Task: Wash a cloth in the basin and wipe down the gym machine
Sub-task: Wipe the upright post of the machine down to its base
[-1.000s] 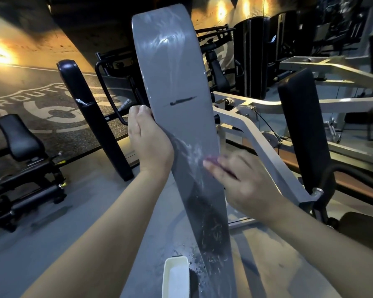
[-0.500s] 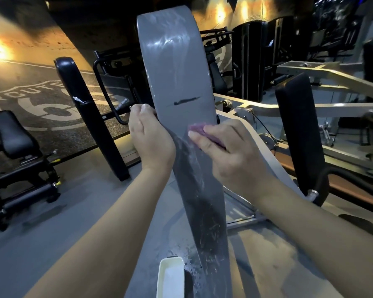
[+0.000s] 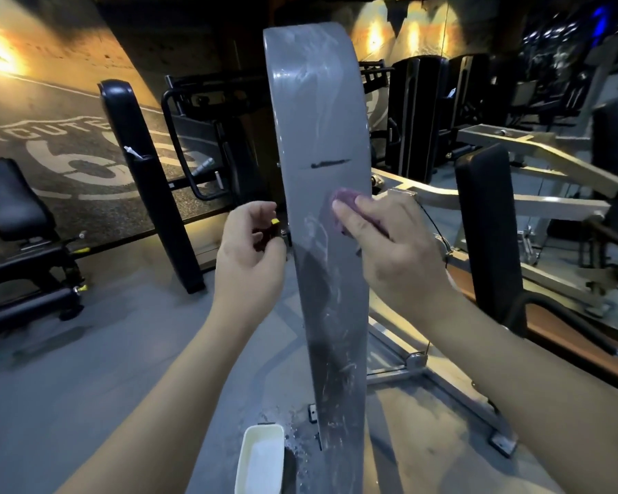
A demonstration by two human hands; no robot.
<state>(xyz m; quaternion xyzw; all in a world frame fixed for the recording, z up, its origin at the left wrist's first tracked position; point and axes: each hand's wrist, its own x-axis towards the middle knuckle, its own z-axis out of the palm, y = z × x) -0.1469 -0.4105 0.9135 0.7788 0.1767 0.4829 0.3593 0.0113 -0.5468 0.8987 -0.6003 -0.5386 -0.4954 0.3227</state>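
Note:
A tall grey curved panel of the gym machine [image 3: 318,130] stands upright in front of me, streaked with wet smears. My right hand [image 3: 389,251] presses a purple cloth [image 3: 345,198] against the panel just below a black mark. Most of the cloth is hidden under my fingers. My left hand [image 3: 252,254] hovers just left of the panel's edge, apart from it, fingers loosely curled and holding nothing. A white basin [image 3: 261,458] sits on the floor at the panel's foot, with water splashed beside it.
A black padded upright [image 3: 147,180] leans at the left and a black bench [image 3: 18,226] stands further left. Pale metal frame arms [image 3: 514,201] and a black back pad [image 3: 486,226] are at the right. Grey floor [image 3: 104,351] lies at lower left.
My right hand has slid the cloth up the panel toward the black mark. My left hand has let go of the panel's left edge and moved off to the left.

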